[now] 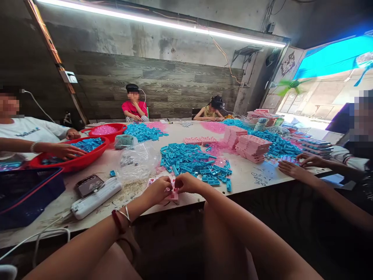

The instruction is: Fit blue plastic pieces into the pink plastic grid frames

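At the near table edge, a pink moulded plastic tray [174,195] lies under my two hands, mostly covered by them. My left hand [159,190] is closed over its left part, fingertips bent down against it. My right hand [186,182] is closed in a pinch at its right side, close to the left fingertips. Whatever the fingertips hold is too small or hidden to name. Just beyond the hands spreads a heap of blue plastic pieces [186,159], long and hollow. Pink beads [217,151] are scattered beside the heap.
A clear plastic bag [140,159], white power strip [96,198] and dark box [89,184] lie left. Further left are a red basin [71,166] with a co-worker's hand in it and a navy bin [32,194]. Stacked pink trays [253,147] stand right, near another co-worker's hands [294,169].
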`<state>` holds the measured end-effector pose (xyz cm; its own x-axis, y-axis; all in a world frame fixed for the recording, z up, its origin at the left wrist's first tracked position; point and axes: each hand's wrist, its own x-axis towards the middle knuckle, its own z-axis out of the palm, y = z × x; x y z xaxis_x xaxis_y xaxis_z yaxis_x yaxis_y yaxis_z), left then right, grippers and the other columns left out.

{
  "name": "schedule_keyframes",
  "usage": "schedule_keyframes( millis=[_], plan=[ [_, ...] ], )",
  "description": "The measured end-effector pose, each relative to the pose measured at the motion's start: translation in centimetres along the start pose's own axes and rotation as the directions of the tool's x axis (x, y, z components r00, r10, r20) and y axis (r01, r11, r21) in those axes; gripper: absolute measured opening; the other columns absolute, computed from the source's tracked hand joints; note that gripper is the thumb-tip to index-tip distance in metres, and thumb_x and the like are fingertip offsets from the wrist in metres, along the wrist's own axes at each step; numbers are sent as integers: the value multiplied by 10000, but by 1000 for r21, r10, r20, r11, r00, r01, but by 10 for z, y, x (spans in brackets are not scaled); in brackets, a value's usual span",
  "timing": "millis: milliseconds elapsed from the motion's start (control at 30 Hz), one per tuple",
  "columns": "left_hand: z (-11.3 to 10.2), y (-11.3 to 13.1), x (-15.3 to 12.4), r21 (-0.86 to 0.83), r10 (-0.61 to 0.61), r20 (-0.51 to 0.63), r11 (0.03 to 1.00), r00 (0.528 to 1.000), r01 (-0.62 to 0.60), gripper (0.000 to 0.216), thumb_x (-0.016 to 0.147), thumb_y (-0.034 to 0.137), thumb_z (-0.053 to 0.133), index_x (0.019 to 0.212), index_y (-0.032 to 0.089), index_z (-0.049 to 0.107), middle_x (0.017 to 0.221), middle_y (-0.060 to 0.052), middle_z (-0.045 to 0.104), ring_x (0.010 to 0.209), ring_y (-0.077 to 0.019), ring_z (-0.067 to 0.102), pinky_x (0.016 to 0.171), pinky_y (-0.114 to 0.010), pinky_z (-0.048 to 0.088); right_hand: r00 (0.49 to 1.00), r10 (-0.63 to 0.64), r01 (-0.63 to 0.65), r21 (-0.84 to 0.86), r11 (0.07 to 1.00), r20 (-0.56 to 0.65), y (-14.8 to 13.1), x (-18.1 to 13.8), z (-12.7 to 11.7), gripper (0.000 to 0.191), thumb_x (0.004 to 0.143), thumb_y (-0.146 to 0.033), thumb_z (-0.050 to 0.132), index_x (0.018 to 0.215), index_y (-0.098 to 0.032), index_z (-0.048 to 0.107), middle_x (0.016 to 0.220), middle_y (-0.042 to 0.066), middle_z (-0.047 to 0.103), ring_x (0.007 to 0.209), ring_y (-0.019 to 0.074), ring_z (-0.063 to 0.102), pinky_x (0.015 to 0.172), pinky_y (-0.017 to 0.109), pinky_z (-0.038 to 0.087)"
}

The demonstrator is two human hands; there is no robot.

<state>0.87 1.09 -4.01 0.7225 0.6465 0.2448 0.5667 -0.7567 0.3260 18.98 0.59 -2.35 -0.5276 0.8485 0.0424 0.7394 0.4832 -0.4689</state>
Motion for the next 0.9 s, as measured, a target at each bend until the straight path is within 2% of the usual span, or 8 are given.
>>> schedule_keyframes(
  millis=[300, 500, 700, 800, 900],
  plan=[
    [-4, 4, -2, 11, -13, 11, 1000, 1000, 13, 173, 763, 133, 501, 757, 152, 672, 862, -52, 572, 813, -150, 539, 723, -233, 436, 1000, -12, 11, 43, 999, 17, -1, -1, -1, 134, 605, -108, 621, 734, -116, 654, 700, 21, 639, 634, 103, 547, 557, 181, 372],
    [-2, 1, -2, 5, -11, 14, 1000, 1000, 11, 150, 776, 184, 512, 778, 159, 660, 894, -59, 560, 813, -157, 541, 729, -254, 436, 998, 6, 0, 88, 996, -65, 0, -1, 0, 113, 605, -110, 620, 718, -119, 627, 657, 1, 613, 605, 89, 520, 541, 176, 358],
    [-7, 2, -2, 3, -2, 14, 1000, 1000, 2, 117, 747, 183, 539, 823, 150, 621, 911, -65, 558, 850, -174, 533, 751, -271, 429, 996, -3, 12, 93, 996, -93, 3, 0, 0, 101, 607, -112, 623, 708, -119, 626, 637, -2, 607, 585, 83, 513, 528, 174, 350],
    [-14, -2, -3, 25, 15, -8, 1000, 1000, -14, 224, 710, 245, 592, 907, 139, 577, 936, -83, 570, 905, -211, 519, 785, -307, 421, 991, -23, 39, 121, 992, -132, 0, 0, 2, 119, 607, -95, 616, 723, -115, 631, 660, 9, 623, 595, 86, 532, 540, 174, 369],
    [-22, -10, -5, 29, 30, 56, 999, 998, -32, 327, 661, 263, 628, 961, 153, 559, 974, -81, 585, 928, -225, 524, 816, -325, 410, 983, -104, 127, 159, 979, -149, -5, 1, 4, 137, 618, -95, 611, 751, -116, 636, 687, 17, 634, 616, 89, 552, 559, 170, 393]
  ],
)
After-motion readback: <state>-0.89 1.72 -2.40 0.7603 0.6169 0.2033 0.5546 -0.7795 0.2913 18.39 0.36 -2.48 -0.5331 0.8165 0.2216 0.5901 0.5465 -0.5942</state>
